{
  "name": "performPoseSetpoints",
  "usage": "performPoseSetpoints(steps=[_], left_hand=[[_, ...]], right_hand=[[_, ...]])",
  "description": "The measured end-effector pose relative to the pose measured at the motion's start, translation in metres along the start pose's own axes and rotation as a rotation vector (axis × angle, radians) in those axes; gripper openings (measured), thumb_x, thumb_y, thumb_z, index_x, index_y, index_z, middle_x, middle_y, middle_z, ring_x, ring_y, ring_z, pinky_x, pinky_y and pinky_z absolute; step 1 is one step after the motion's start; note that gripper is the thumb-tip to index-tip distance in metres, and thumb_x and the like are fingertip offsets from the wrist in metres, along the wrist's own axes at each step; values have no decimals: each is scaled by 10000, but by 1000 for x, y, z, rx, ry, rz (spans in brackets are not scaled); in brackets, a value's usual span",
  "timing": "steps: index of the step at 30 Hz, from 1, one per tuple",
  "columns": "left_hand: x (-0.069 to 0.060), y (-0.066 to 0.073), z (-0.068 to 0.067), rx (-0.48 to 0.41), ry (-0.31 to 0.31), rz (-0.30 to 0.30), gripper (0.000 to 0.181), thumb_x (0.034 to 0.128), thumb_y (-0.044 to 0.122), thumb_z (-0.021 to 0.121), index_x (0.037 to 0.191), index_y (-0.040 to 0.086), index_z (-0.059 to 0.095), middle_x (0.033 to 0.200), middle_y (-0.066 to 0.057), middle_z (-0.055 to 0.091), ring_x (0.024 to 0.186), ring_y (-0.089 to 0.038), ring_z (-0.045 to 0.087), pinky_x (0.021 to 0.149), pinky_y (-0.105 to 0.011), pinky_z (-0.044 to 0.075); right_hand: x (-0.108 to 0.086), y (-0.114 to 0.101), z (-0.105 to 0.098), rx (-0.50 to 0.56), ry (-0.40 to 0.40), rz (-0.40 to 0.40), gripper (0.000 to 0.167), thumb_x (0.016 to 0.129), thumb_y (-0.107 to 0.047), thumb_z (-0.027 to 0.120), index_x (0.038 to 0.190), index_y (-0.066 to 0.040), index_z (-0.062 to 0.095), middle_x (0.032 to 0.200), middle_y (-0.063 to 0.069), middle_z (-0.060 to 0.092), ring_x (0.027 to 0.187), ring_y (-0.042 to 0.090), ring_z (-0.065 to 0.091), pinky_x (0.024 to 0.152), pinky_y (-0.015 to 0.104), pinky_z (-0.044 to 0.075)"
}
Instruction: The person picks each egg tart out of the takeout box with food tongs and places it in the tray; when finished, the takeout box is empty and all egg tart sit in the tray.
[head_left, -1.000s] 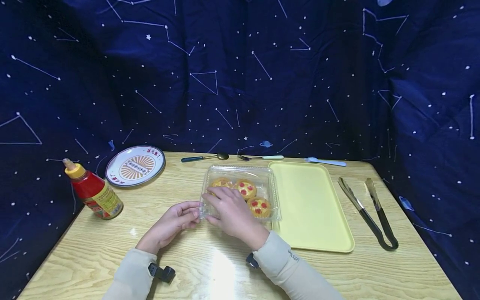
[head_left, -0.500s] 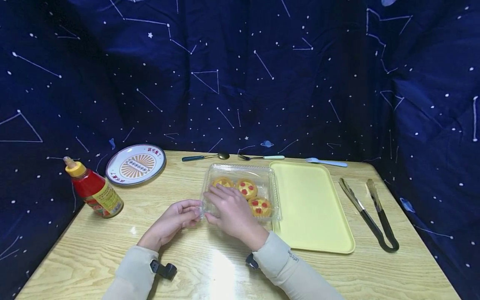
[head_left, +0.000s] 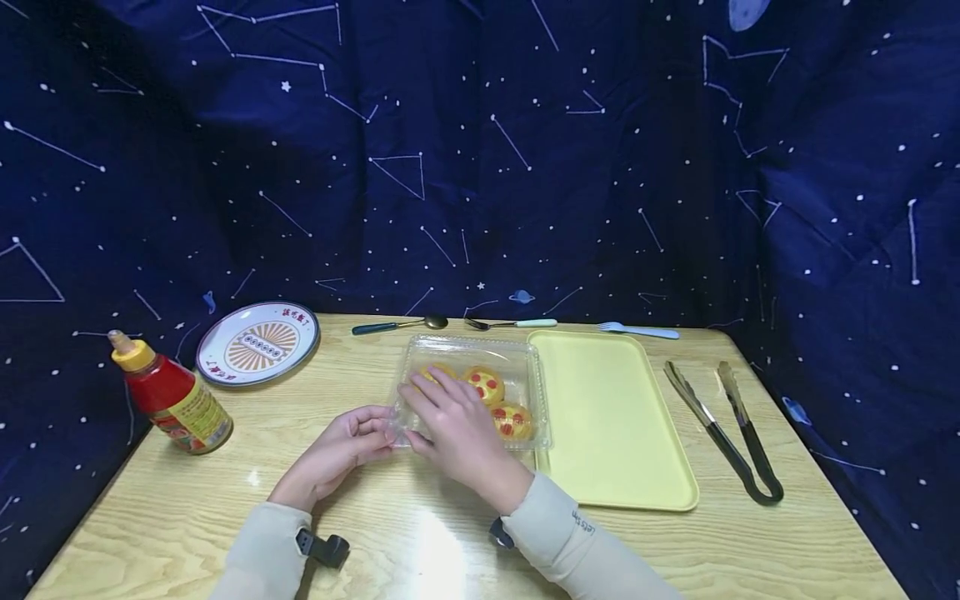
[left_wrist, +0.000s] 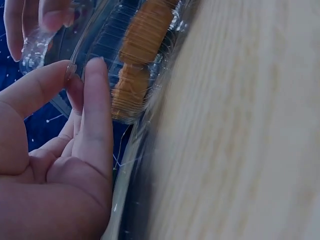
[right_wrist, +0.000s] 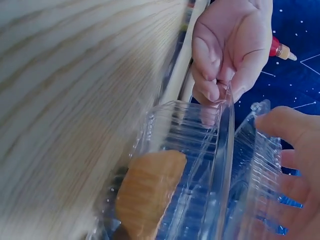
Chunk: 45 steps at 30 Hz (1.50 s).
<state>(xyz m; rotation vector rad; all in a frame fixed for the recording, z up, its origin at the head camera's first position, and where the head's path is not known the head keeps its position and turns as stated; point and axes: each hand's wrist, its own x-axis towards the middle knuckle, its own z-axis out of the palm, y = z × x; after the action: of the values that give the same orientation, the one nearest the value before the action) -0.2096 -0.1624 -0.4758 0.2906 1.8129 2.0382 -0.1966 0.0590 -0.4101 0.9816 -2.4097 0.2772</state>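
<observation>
A clear plastic clamshell box lies on the table with round pizza-like buns, topped with red pieces, inside it. My left hand pinches the rim at its front-left corner between thumb and fingers; the left wrist view shows this pinch close up. My right hand lies over the lid, fingers spread across its top and thumb at its front-left edge. In the right wrist view, a gap shows between this lid edge and the base. The right hand hides part of the buns in the head view.
A yellow tray adjoins the box, with black-handled tongs further right. To the left stand a red sauce bottle and a patterned plate. A spoon, a fork and a blue fork line the back.
The head view has shifted slightly, so the scene sits a little lower and further left. Both hands keep their places at the box, with only small finger movements.
</observation>
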Motion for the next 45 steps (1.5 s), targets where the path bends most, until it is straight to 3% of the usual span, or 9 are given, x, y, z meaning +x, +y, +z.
performPoseSetpoints(steps=[11, 16, 24, 30, 36, 45], left_hand=[[4, 1, -3, -25, -30, -3, 328, 938, -23, 584, 1247, -8, 475, 984, -54, 622, 946, -199, 647, 906, -385, 521], [3, 2, -4, -82, -62, -21, 353, 945, -47, 570, 1266, -39, 422, 962, -61, 628, 961, -227, 660, 916, -405, 516], [2, 5, -2, -102, -80, -15, 391, 930, -73, 561, 1273, -104, 374, 967, -83, 595, 943, -222, 660, 908, -383, 521], [2, 5, -1, -126, -73, -14, 391, 923, -78, 568, 1267, -116, 386, 987, -94, 574, 908, -187, 650, 876, -319, 533], [2, 9, -2, -126, -76, -13, 393, 924, -92, 562, 1275, -121, 387, 979, -95, 588, 911, -198, 662, 862, -305, 536], [4, 10, 1, -88, -87, 20, 416, 928, -85, 567, 1282, -161, 361, 963, -95, 574, 892, -172, 644, 866, -324, 537]], right_hand=[[-24, 16, -9, -32, -92, 43, 659, 786, -272, 817, 1380, -155, 558, 1398, 95, 542, 1296, 357, 477, 1008, 540, 409], [-33, 22, -13, -55, -123, 72, 619, 799, -265, 799, 1364, -160, 571, 1405, 95, 535, 1319, 361, 450, 1025, 551, 386], [-43, 35, -17, -83, -126, 115, 576, 810, -283, 755, 1346, -163, 582, 1412, 102, 525, 1323, 356, 439, 985, 559, 395], [-54, 41, -19, -103, -133, 193, 592, 821, -352, 709, 1369, -184, 561, 1418, 98, 517, 1349, 397, 399, 1005, 656, 343], [-59, 46, -23, -87, -155, 255, 610, 846, -407, 705, 1388, -171, 556, 1485, 112, 453, 1392, 471, 295, 1066, 684, 224], [-69, 53, -23, 26, -95, 275, 602, 826, -325, 755, 1372, -137, 584, 1463, 71, 488, 1385, 450, 322, 1004, 715, 280]])
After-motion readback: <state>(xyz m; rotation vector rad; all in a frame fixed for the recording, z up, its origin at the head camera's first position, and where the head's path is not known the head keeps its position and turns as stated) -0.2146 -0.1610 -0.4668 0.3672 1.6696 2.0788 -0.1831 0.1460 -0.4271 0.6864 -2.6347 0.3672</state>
